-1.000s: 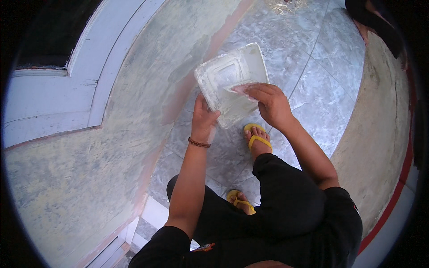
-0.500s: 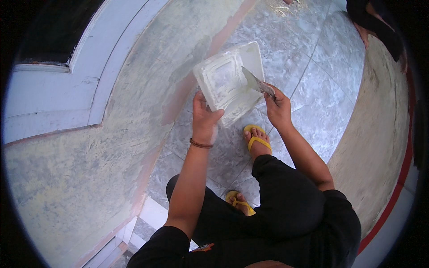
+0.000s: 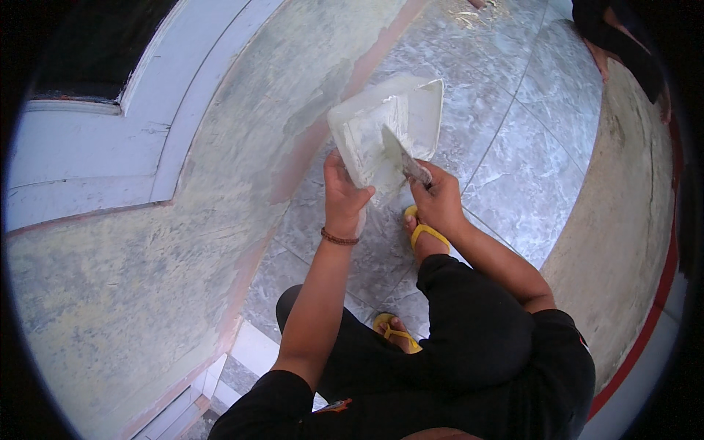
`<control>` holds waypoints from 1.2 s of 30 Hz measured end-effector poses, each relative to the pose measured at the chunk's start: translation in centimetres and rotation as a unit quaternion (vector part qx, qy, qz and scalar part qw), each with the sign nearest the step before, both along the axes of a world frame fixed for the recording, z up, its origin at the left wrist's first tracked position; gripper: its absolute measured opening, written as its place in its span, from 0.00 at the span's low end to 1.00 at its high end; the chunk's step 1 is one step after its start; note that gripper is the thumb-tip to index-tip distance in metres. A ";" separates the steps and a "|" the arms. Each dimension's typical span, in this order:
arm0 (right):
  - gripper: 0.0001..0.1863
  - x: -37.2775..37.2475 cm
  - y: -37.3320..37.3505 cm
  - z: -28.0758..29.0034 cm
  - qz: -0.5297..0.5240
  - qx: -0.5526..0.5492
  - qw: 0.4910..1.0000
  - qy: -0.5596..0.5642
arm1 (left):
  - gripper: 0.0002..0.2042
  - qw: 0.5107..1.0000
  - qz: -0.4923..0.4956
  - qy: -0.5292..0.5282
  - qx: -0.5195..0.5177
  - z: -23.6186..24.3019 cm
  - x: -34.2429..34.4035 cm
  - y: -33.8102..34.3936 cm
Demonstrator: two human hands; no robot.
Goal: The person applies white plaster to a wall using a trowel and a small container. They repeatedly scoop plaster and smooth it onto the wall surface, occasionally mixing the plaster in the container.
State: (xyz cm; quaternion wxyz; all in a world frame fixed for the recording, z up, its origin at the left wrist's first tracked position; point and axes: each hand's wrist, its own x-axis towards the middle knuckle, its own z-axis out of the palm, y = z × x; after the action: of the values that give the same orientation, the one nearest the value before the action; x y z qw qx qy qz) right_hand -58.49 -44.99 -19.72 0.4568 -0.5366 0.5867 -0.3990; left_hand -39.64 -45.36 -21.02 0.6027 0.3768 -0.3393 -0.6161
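Over the tiled floor (image 3: 506, 154), near its left edge, hangs the white tub (image 3: 423, 110), tilted, and the left hand (image 3: 345, 192) has it: fingers curled behind the lower-left side, thumb at the rim! And the right hand (image 3: 438, 196), fingers closed tight on the scraper (image 3: 401, 155), blade over the paste-smeared inside; whether it touches, I can't tell. Hand and scraper hide the tub's lower right. Patchy wall (image 3: 183, 242) close left, yellow sandals (image 3: 427, 236) below, another person's leg (image 3: 612, 45) by the floor's upper-right corner!
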 end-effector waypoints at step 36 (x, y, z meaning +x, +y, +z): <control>0.20 -6.4 -3.4 -3.4 -0.117 0.151 0.863 -0.468 | 0.19 0.951 -0.014 0.031 0.307 -9.1 -1.3 0.0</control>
State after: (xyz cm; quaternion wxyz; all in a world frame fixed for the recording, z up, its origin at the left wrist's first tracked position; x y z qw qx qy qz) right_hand -64.85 -48.39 -23.11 0.7029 -0.1386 0.4161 -0.5601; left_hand -40.95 -45.39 -30.07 0.4598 0.5194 -0.1201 -0.7102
